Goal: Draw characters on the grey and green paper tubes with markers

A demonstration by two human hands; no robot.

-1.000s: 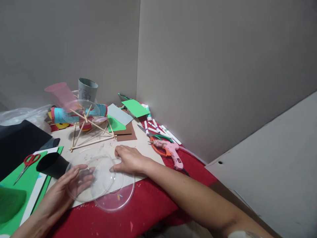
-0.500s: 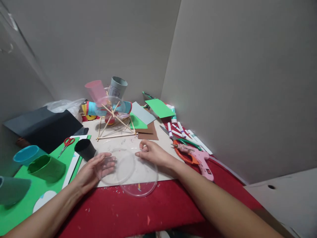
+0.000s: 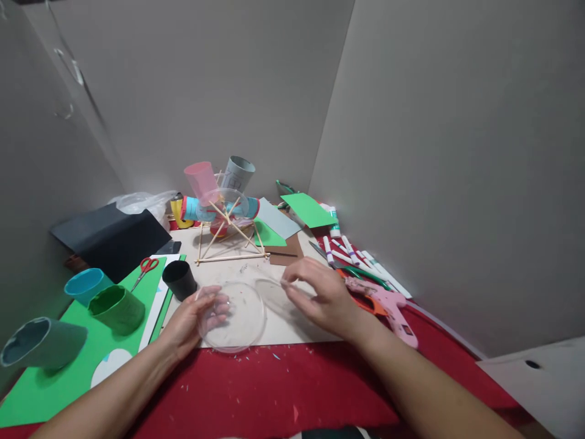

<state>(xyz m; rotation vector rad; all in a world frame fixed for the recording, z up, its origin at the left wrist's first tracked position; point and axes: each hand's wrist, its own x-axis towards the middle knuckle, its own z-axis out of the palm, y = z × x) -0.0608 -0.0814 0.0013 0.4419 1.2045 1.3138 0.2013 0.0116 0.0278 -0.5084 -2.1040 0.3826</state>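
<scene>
My left hand (image 3: 194, 317) has its fingers behind a clear round plastic disc (image 3: 237, 323), holding it by its left side over the white board (image 3: 292, 329). To the right, my right hand (image 3: 322, 296) pinches a second clear disc (image 3: 276, 294), tilted and partly blurred. Just behind my left hand stands a black cup (image 3: 180, 280). Further back, a wooden stick frame (image 3: 228, 261) carries a wheel with a pink cup (image 3: 202, 180), a grey cup (image 3: 238, 174) and light blue cups (image 3: 194, 208) around clear discs.
On the left, green sheets (image 3: 59, 390) hold blue, green and grey-green cups and red scissors (image 3: 148, 264). At the right lie a pink glue gun (image 3: 395, 308), markers (image 3: 350, 250) and orange-handled scissors. Coloured sheets (image 3: 308, 209) lie behind, near grey walls.
My right hand has moved right with its disc, which is now tilted and apart from the left one. The view has shifted, so the table things appear further right.
</scene>
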